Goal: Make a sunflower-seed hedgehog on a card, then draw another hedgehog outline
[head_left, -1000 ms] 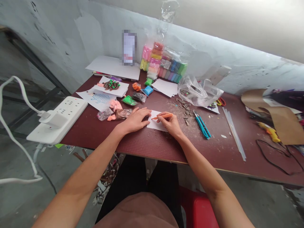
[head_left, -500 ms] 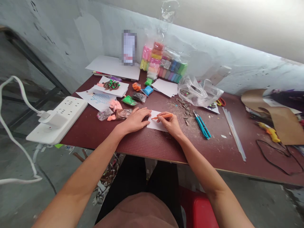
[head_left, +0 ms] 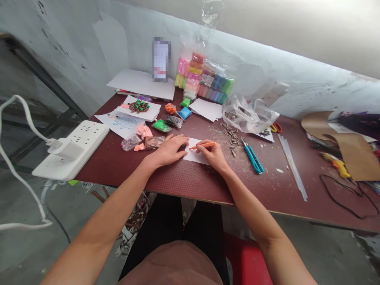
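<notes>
A small white sheet of paper (head_left: pixel 194 155) lies on the dark red table in front of me. My left hand (head_left: pixel 171 150) rests flat over its left edge, fingers spread and holding nothing. My right hand (head_left: pixel 214 155) is closed around an orange pen (head_left: pixel 207 145), its tip at the paper. Any marks under the tip are too small to make out. Beside my left hand lie a bag of brown clay (head_left: pixel 154 142) and pink clay (head_left: pixel 144 131). Striped sunflower seeds (head_left: pixel 233 136) are scattered to the right of my right hand.
A teal utility knife (head_left: pixel 253 157), clear glue sticks (head_left: pixel 293 166) and a yellow glue gun (head_left: pixel 341 168) lie to the right. Colourful clay packs (head_left: pixel 204 85) lean against the wall. A seed-covered figure (head_left: pixel 139 106) sits on paper at left, near a white power strip (head_left: pixel 74 146).
</notes>
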`<state>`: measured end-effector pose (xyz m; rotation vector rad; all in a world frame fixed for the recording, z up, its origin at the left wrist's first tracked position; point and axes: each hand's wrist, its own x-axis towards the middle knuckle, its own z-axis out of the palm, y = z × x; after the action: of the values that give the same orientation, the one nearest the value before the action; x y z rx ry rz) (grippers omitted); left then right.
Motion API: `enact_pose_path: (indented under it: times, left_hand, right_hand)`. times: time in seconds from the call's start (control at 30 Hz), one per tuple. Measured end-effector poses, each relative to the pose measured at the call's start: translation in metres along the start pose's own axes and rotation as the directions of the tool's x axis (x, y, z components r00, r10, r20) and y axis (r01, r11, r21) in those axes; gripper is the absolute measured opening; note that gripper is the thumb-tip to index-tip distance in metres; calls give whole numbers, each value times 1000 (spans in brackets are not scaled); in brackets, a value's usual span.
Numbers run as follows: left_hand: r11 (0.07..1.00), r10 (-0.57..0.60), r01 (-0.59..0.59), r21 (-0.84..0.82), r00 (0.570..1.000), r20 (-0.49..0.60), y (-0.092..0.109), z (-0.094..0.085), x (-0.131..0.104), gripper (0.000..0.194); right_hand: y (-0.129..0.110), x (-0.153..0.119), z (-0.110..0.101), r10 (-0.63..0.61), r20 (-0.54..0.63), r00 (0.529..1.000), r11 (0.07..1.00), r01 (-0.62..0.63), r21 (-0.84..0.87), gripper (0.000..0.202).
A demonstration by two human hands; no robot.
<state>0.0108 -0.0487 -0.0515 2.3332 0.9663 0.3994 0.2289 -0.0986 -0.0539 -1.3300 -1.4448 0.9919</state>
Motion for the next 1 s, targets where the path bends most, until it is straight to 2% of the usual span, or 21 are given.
enact_pose_path:
  times: [0.23, 0.4, 1.0]
  left_hand:
    - [1000, 1, -1, -15, 1000, -12, -1, 1, -1, 27]
    - [1000, -5, 5, -22, 1000, -3, -1, 1, -1, 28]
    - [1000, -21, 21, -21, 1000, 6, 1, -1, -1, 35]
  right_hand:
    - [-3, -1, -1, 35, 9, 999, 999, -35, -10, 41]
    - [-6, -3, -2, 92, 15, 996, 995, -92, 45, 41]
    - [-4, -4, -2, 68, -25, 997, 997, -67, 41, 46]
